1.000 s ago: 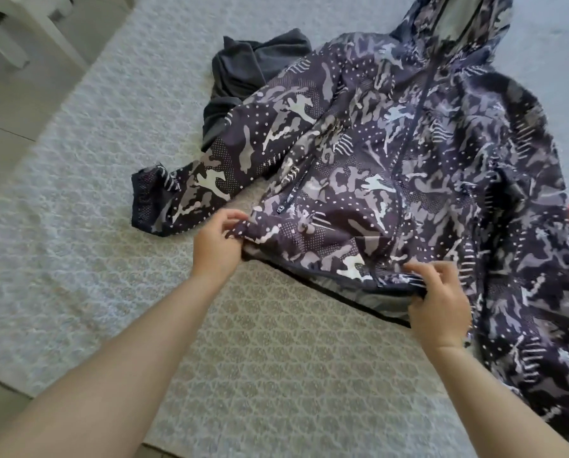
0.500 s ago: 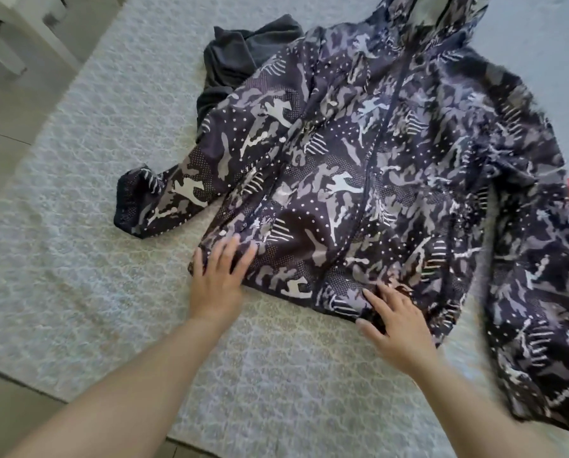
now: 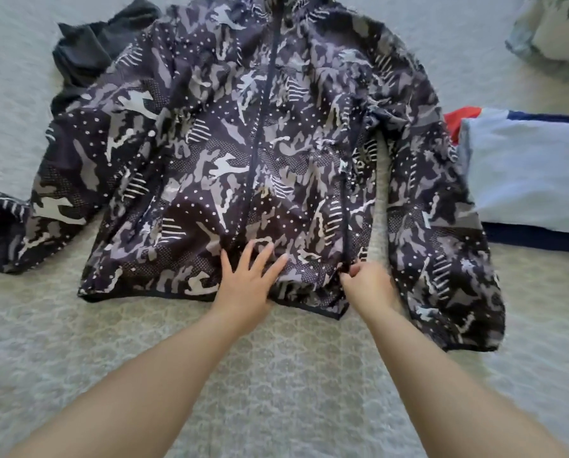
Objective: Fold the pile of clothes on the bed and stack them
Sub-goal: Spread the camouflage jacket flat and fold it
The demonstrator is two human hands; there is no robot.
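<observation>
A camouflage jacket (image 3: 243,153) is spread unfolded, pressed by the flat left hand (image 3: 243,285), its hem pinched by the right hand (image 3: 369,285), beside folded clothes (image 3: 527,170).

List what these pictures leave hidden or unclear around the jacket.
- Jacket hood: cut off by the top edge of the head view.
- Dark garment: mostly under the jacket's shoulder, so its type is unclear.
- Red item: only a corner shows behind the folded stack.
- Right hand fingertips: curled into the fabric and blurred; exact grip unclear.
- Left hand: flat on the hem, hiding the zip's lower end.
</observation>
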